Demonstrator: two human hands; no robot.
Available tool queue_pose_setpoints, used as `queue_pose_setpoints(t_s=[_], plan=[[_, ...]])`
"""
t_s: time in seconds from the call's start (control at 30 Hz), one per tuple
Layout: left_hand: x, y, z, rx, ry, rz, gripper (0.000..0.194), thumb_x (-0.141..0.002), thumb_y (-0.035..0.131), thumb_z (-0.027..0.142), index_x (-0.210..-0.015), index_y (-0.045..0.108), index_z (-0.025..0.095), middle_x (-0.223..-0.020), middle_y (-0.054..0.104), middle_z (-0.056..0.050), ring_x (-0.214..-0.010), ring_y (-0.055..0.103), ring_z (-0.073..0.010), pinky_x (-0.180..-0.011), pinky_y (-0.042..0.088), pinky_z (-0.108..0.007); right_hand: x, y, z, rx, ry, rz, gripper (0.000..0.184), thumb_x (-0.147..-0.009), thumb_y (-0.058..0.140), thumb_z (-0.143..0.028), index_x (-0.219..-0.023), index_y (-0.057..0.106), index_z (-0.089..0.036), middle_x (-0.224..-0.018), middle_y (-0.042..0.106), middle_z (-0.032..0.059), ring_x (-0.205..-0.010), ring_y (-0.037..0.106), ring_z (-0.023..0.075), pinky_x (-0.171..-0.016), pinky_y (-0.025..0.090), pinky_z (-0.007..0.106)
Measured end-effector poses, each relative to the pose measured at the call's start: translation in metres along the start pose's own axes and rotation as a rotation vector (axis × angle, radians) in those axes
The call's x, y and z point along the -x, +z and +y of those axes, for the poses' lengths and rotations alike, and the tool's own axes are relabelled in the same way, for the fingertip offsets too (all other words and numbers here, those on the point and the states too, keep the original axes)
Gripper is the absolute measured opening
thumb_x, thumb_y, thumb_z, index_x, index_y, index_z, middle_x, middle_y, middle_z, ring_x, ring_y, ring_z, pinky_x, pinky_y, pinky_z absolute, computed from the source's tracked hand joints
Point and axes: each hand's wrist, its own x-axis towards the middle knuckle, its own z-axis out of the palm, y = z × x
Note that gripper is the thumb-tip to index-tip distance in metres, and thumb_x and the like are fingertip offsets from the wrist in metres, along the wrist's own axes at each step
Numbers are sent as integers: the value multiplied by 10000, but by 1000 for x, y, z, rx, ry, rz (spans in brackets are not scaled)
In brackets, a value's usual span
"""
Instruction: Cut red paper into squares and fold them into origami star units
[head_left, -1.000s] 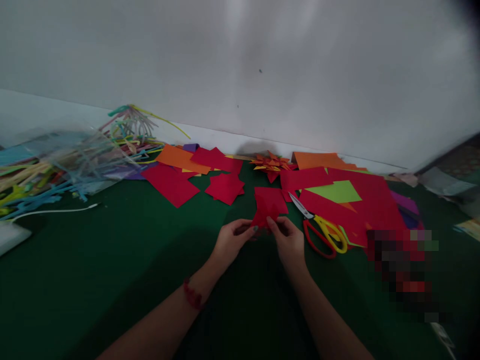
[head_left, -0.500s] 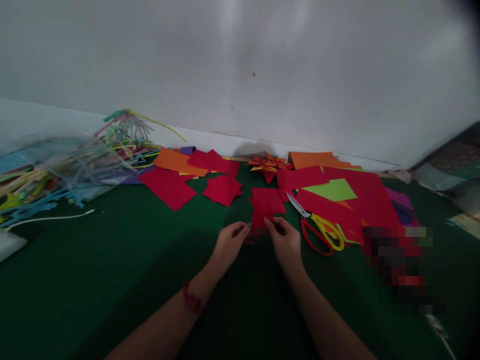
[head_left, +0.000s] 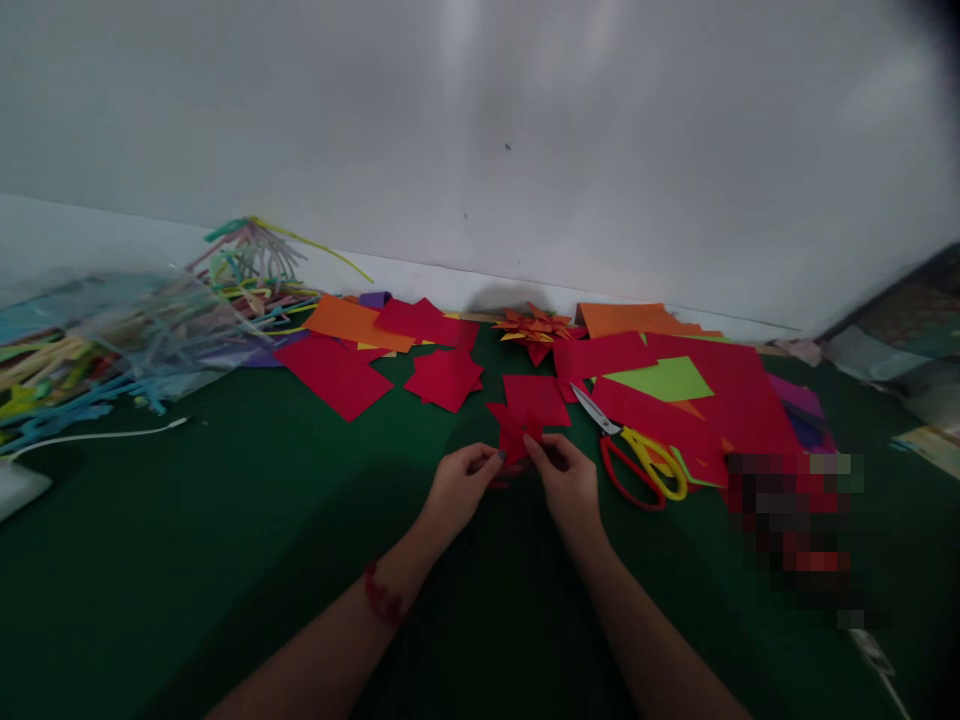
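My left hand [head_left: 459, 485] and my right hand [head_left: 568, 483] meet over the green table [head_left: 225, 520], both pinching a small folded red paper piece [head_left: 512, 428] between their fingertips. The piece stands up slightly above the fingers, with pointed flaps showing. A flat red square [head_left: 536, 398] lies just behind it. Scissors [head_left: 637, 455] with red and yellow handles lie to the right of my right hand.
Red sheets [head_left: 337, 375], orange sheets [head_left: 352, 320] and a light green sheet [head_left: 664, 380] are spread along the white wall. A folded orange and red paper star [head_left: 536, 330] sits by the wall. A clear bag of coloured strips [head_left: 112, 330] lies at the left.
The red piece has been folded smaller between my fingers, and its top now shows two pointed flaps. Both hands stayed in nearly the same place.
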Motion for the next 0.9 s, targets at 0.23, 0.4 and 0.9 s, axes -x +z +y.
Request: queue_pose_setpoints(t_s=[0.23,0.4,0.9], plan=[[-1,-1,-2,18,11,-29,231,-773,576,362,-837,594,141,-825,690,-66,-809,657,-202,-725,513,-313,-1,-3,-4,30,-11,33,254,-721,608,-427,-725,603,-173,-618,569,-8,-593,524,142,-546,417,240],[1,-2,-3,-56,52,-39,133,-736,622,246,-814,596,142,-815,695,-56,-821,652,-186,-731,505,-287,0,-1,-5,9,-36,31,270,-712,608,-442,-705,592,-173,-604,551,-13,-576,513,139,-529,416,240],[1,-1,-1,-78,91,-74,182,-738,621,267,-872,618,142,-808,681,-37,-758,646,-175,-731,507,-294,5,2,-7,49,-76,-14,212,-744,594,-397,-722,590,-186,-638,585,-13,-601,534,144,-559,419,246]])
